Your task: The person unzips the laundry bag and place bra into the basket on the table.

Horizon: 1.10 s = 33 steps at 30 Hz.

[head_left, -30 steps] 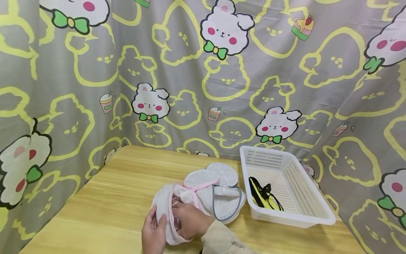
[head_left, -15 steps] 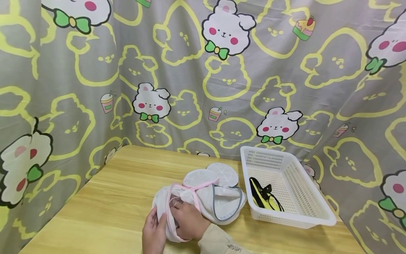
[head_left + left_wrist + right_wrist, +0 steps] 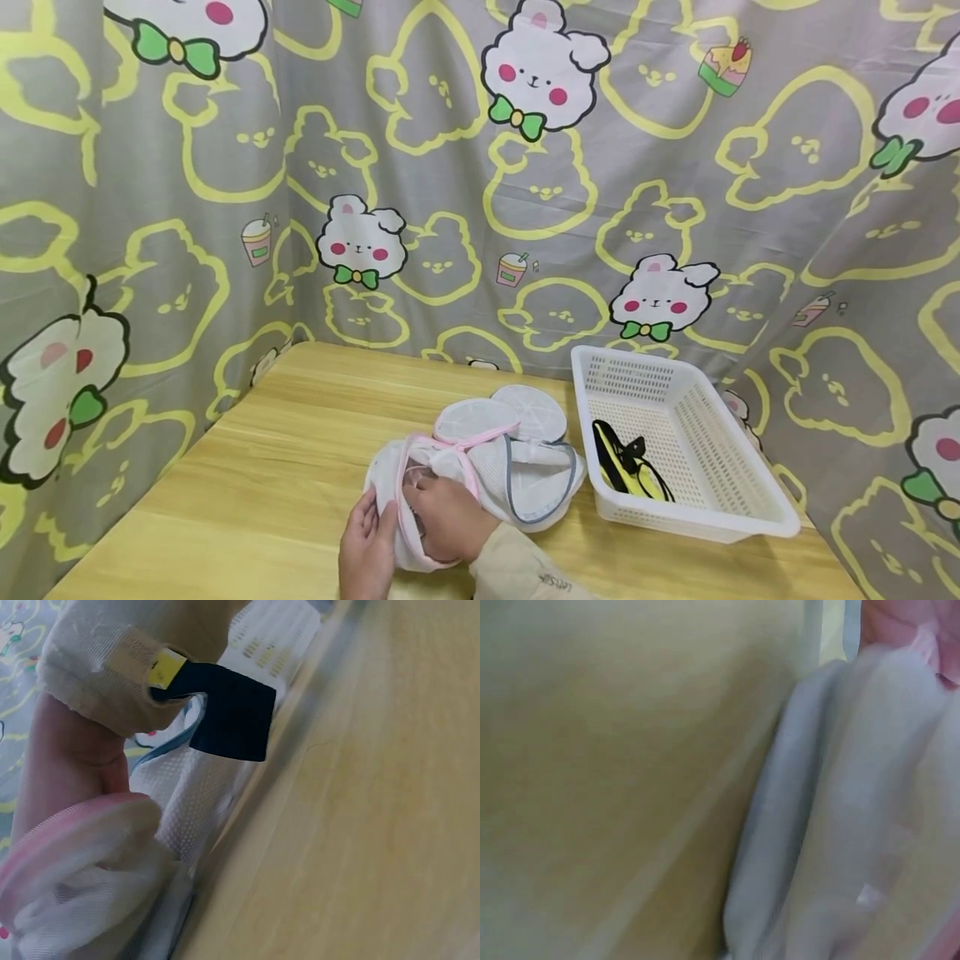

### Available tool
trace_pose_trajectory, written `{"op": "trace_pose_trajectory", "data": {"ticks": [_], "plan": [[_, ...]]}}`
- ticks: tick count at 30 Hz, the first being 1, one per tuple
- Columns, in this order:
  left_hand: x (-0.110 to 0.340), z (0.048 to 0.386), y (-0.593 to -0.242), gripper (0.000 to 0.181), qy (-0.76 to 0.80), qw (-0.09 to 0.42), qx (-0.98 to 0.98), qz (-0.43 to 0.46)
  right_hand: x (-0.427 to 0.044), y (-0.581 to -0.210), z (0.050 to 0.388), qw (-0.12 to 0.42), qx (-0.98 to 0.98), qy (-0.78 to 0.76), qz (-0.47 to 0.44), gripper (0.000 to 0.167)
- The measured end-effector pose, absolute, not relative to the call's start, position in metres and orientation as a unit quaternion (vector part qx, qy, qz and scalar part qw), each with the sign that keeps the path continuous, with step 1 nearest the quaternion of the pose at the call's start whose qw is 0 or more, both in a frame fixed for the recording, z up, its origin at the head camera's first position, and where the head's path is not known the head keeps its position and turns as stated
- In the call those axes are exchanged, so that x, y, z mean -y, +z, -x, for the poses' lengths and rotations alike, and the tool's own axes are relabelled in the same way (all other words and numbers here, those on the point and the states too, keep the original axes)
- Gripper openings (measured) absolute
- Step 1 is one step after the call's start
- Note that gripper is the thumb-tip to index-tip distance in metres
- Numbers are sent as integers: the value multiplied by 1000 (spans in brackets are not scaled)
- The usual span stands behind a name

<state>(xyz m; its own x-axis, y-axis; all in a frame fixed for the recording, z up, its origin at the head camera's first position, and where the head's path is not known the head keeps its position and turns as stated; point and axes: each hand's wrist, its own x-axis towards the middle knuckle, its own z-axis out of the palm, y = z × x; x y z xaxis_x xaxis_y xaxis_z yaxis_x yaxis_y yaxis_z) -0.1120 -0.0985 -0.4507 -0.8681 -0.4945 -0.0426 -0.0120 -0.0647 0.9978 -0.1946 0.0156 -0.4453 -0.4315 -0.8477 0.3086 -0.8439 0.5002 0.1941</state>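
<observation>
A white mesh laundry bag point(image 3: 382, 475) with pink trim lies at the table's front, its opening facing right. My left hand point(image 3: 365, 542) grips the bag's left side, thumb on the near face and fingers behind. My right hand point(image 3: 453, 521) reaches into the opening; its fingertips are hidden. Something brownish and see-through point(image 3: 420, 477) shows inside by those fingers, its kind unclear. In the left wrist view, the right hand point(image 3: 71, 761) passes behind the pink rim. Touching this bag on the right is a second mesh laundry bag point(image 3: 487, 475) with grey-blue trim, its flap raised.
A white perforated plastic basket point(image 3: 697, 527) stands to the right, holding a black-and-yellow item point(image 3: 626, 467) with cords. Two round mesh ends point(image 3: 528, 410) of the bags point toward the back. Patterned curtains point(image 3: 450, 317) enclose the wooden table point(image 3: 247, 467).
My right hand has shifted slightly and turned inside the pink-trimmed bag, and the dark, shiny thing below its fingers is now mostly covered. My left hand keeps its grip.
</observation>
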Motion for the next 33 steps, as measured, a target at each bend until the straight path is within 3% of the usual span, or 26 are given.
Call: {"op": "trace_pose_trajectory", "data": {"ticks": [9, 13, 23, 33], "plan": [[99, 110, -449, 54, -687, 171, 677, -201, -13, -434, 191, 148, 848, -14, -509, 39], [99, 110, -450, 56, -679, 164, 686, -203, -13, -432, 193, 124, 857, 22, -499, 28], [101, 111, -454, 59, -674, 159, 700, -176, -15, -433, 193, 166, 843, 92, -503, 17], [100, 111, -456, 61, -672, 155, 701, -180, -24, -419, 189, 121, 850, 164, -486, 7]]}}
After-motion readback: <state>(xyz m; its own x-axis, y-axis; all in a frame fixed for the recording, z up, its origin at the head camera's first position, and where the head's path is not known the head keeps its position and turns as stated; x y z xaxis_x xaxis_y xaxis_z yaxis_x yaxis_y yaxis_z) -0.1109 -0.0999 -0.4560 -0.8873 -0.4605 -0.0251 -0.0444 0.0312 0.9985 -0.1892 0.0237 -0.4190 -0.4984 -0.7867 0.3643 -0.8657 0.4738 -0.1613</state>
